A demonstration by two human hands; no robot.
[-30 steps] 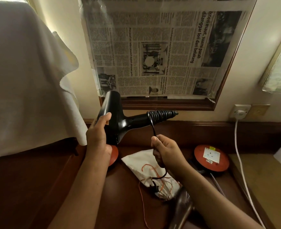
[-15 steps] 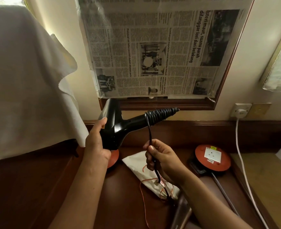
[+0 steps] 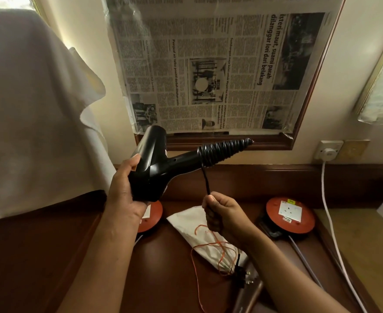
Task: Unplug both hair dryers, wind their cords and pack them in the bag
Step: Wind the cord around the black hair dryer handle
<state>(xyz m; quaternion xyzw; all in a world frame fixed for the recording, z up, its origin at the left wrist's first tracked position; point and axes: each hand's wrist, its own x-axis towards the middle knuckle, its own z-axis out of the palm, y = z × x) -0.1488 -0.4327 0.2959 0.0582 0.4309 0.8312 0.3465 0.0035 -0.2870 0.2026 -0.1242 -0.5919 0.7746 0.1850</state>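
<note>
Black hair dryer [image 3: 151, 168] (glossy), cord [image 3: 220, 152] coiled tightly round its handle.

The left hand [image 3: 127, 195] covers the rear of the black plastic hair dryer [image 3: 156, 168], and behind that hand only the right part of the round orange socket reel [image 3: 151, 219] shows. The black cord [image 3: 206, 181] vanishes inside the right hand [image 3: 222, 213] — its run down to the black plug [image 3: 244, 277] is hidden by the forearm. A glossy bronze-brown object [image 3: 248, 297] at the near edge is cut off and blurred. The taped newspaper [image 3: 208, 64] is cropped at the top — its small print is illegible.
</note>
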